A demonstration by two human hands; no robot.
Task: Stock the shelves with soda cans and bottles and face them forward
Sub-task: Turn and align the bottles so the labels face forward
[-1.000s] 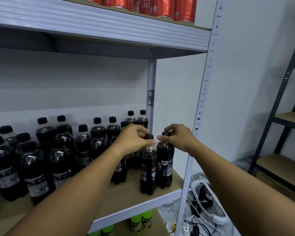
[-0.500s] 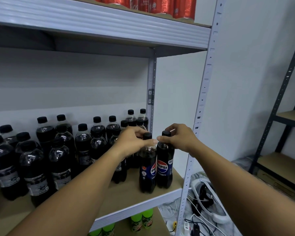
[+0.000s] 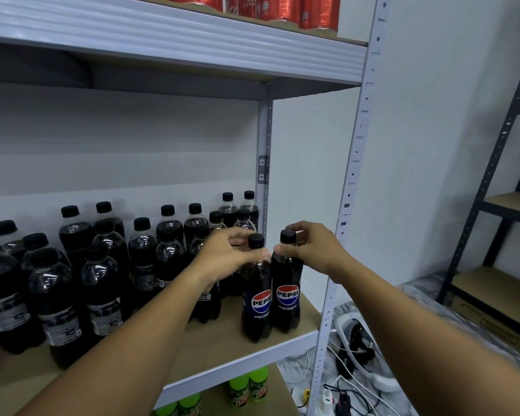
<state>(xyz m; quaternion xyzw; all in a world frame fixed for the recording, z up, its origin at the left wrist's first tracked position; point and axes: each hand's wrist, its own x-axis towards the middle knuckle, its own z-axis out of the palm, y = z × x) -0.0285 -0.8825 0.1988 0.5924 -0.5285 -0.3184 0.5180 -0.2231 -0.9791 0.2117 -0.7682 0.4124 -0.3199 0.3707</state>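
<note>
Two dark Pepsi bottles stand side by side at the right front of the middle shelf. My left hand pinches the neck of the left Pepsi bottle just under its black cap. My right hand pinches the neck of the right Pepsi bottle the same way. Both round Pepsi logos face me. Several more dark cola bottles with black caps fill the shelf to the left and behind, their labels turned various ways.
Red soda cans line the upper shelf. Green bottles stand on the shelf below. A white upright post bounds the shelf on the right. Cables and a white headset lie on the floor. A dark rack stands at far right.
Both bottles have been turned on the spot: a second ago their labels faced sideways, now both Pepsi logos face front. My hands stayed on the necks.
</note>
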